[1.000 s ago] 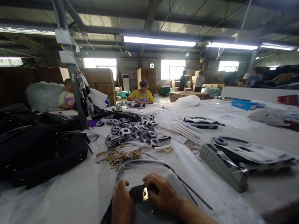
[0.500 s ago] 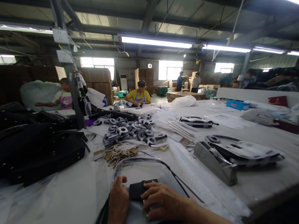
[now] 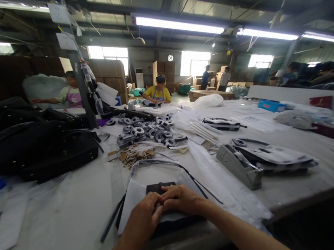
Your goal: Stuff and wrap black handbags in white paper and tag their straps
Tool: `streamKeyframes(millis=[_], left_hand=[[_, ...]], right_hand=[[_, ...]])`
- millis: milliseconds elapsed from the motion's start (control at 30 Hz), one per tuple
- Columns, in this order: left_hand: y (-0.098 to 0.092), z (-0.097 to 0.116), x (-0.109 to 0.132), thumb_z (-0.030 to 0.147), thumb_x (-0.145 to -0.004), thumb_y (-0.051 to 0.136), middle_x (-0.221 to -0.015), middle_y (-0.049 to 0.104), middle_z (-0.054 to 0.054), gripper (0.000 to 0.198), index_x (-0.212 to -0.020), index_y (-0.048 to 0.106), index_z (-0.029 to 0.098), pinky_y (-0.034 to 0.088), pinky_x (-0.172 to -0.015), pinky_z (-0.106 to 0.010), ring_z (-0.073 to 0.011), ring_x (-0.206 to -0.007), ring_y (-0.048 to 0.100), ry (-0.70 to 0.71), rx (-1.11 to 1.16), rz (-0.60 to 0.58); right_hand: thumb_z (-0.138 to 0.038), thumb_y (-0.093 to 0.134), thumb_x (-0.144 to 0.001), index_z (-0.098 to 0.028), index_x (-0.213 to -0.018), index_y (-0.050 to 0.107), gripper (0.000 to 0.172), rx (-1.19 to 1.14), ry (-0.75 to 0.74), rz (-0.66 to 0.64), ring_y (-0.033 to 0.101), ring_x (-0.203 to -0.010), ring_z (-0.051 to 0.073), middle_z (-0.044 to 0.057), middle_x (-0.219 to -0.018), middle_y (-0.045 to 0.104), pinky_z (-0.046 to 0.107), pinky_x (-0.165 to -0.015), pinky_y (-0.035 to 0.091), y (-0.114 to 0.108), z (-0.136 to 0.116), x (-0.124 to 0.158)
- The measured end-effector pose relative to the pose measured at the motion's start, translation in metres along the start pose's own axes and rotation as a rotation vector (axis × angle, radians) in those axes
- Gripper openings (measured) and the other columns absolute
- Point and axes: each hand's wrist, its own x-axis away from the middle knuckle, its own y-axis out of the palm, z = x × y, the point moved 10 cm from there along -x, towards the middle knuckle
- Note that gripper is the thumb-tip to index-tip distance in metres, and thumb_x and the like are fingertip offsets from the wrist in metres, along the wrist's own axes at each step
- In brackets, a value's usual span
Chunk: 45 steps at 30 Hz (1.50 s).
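Observation:
A black handbag (image 3: 167,228) lies flat in front of me, its long handle (image 3: 155,160) looped toward the far side. White sheeting (image 3: 133,194) covers much of its face. Across the middle runs a black tab (image 3: 161,188) with a raised band. Bent over the tab's near end, my left hand (image 3: 145,216) has its fingers pinched together. My right hand (image 3: 181,199) meets it from the other side, fingers curled and pressed at the same spot. Whatever lies between the fingertips is hidden.
Wrapped rings (image 3: 147,129) and a heap of tan strings (image 3: 135,153) lie beyond the bag. At right are a grey tape dispenser (image 3: 239,166) and stacked bag pieces (image 3: 274,154). Black bags (image 3: 42,148) pile up at left. A co-worker (image 3: 158,94) sits across the table.
My left hand has moved from the tab's left side onto its near end, meeting my right hand. Gold-edged hardware visible under my right hand is now covered. The view has shifted.

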Motion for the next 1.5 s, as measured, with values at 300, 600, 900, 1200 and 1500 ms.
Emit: streamKeyframes(millis=[300,600,900,1200,1500], left_hand=[[0.012,0.001,0.032,0.019,-0.09,0.054,-0.094,0.067,-0.003,0.008,-0.087,0.062,0.021,0.049,-0.086,-0.03,-0.0171,-0.092,0.063,0.034,0.055,0.064],[0.013,0.006,0.034,0.016,-0.091,0.058,-0.097,0.068,-0.002,0.006,-0.091,0.062,0.021,0.047,-0.09,-0.03,-0.0172,-0.095,0.062,0.089,0.023,0.076],[0.017,0.012,0.038,0.019,-0.093,0.056,-0.091,0.07,-0.002,0.009,-0.086,0.062,0.021,0.048,-0.085,-0.032,-0.0183,-0.091,0.062,0.146,-0.084,0.054],[0.016,0.012,0.039,0.017,-0.091,0.06,-0.087,0.068,-0.002,0.009,-0.083,0.06,0.02,0.048,-0.082,-0.033,-0.0183,-0.086,0.062,0.187,-0.081,0.122],[0.012,0.018,0.04,0.014,-0.088,0.065,-0.088,0.068,-0.001,0.009,-0.084,0.059,0.02,0.047,-0.08,-0.033,-0.0187,-0.085,0.062,0.223,-0.097,0.146]], right_hand=[[-0.041,0.078,-0.077,-0.026,-0.09,0.078,0.02,-0.121,0.073,0.039,0.053,-0.131,0.026,0.004,-0.11,0.075,0.046,-0.117,0.032,-0.004,0.011,0.007],[-0.03,0.077,-0.077,-0.026,-0.096,0.077,0.019,-0.079,0.163,0.022,0.05,-0.134,0.026,0.002,-0.113,0.075,0.047,-0.118,0.031,-0.003,0.01,0.008],[-0.014,0.069,-0.078,-0.024,-0.087,0.078,0.017,0.011,0.136,0.096,0.062,-0.121,0.023,0.003,-0.102,0.077,0.04,-0.109,0.045,-0.012,0.012,0.005],[-0.028,0.068,-0.088,-0.027,-0.114,0.073,0.027,0.118,0.005,-0.033,0.049,-0.134,0.029,0.005,-0.125,0.069,0.056,-0.119,0.025,-0.001,-0.001,0.012],[-0.042,0.063,-0.093,-0.028,-0.109,0.076,0.024,-0.01,0.024,-0.025,0.045,-0.137,0.03,0.005,-0.122,0.07,0.059,-0.12,0.021,-0.003,0.005,0.016]])
